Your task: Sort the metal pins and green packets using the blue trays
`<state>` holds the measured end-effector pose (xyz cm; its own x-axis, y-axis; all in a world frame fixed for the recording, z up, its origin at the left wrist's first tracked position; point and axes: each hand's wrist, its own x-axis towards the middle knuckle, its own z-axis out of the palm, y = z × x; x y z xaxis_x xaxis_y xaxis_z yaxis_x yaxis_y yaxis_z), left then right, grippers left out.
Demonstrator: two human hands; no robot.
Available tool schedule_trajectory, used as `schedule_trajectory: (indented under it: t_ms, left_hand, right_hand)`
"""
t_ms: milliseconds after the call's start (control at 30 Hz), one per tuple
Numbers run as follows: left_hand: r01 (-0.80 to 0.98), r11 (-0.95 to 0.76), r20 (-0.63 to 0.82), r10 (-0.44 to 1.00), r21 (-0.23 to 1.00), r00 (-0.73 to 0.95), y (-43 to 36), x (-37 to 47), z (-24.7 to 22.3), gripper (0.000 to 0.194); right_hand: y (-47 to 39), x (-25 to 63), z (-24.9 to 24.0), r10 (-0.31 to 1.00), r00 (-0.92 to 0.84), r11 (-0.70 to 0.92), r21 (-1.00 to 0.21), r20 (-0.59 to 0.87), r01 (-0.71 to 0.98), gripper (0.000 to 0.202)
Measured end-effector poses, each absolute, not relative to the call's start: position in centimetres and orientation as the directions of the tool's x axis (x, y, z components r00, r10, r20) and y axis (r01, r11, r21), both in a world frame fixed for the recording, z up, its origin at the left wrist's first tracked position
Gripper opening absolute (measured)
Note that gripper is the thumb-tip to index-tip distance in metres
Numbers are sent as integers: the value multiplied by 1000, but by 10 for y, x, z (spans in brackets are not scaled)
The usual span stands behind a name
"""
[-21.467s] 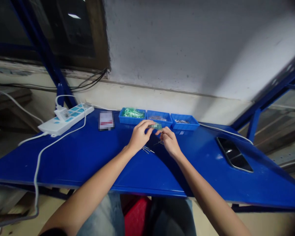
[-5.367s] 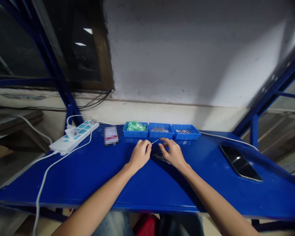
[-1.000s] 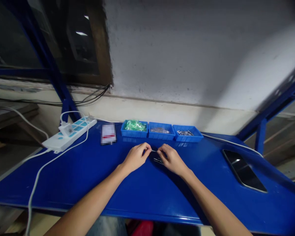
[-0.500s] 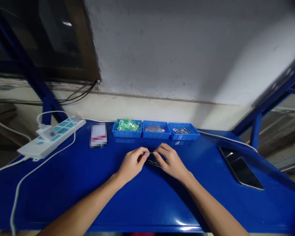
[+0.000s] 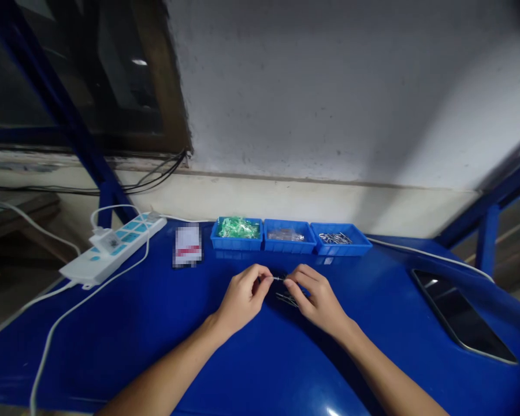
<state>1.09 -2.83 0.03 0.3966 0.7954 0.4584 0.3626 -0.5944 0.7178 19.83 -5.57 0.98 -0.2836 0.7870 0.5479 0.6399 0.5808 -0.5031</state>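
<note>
Above the blue table, my left hand (image 5: pixel 245 297) pinches a thin metal pin (image 5: pixel 276 278) between thumb and forefinger. My right hand (image 5: pixel 318 296) is closed at the pin's other end, its thumb and forefinger pressed together. Whether a second small part sits in those right fingertips is too small to tell. Under the right fingers lies a small pile of thin metal pieces (image 5: pixel 287 299), partly covered by the hand.
Three blue bins stand along the back: one with green and clear pieces (image 5: pixel 238 227), one with small clear pieces (image 5: pixel 286 234), one with metal pins (image 5: pixel 334 238). A power strip (image 5: pixel 112 248) with cords and a blurred card (image 5: pixel 188 245) are left, a phone (image 5: pixel 463 315) right.
The camera view has swung slightly, so everything sits further right and lower. Both hands stay together at the pin, and less of its length shows between the fingertips.
</note>
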Motion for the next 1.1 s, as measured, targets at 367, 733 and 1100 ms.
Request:
schedule_trajectory:
  t_ms: [367, 733, 1100]
  left_hand:
    - [333, -555, 423, 817, 762, 393, -30, 11, 2, 18]
    - [491, -521, 418, 854, 699, 311, -24, 13, -2, 34]
    - [455, -483, 377, 874, 748, 308, -27, 16, 1, 39]
  right_hand:
    - [-56, 192, 7, 780, -267, 576, -484, 566, 658, 16]
    - [-60, 190, 12, 772, -364, 606, -433, 521, 667, 15]
    - [-58, 191, 13, 732, -427, 620, -260, 531, 740, 15]
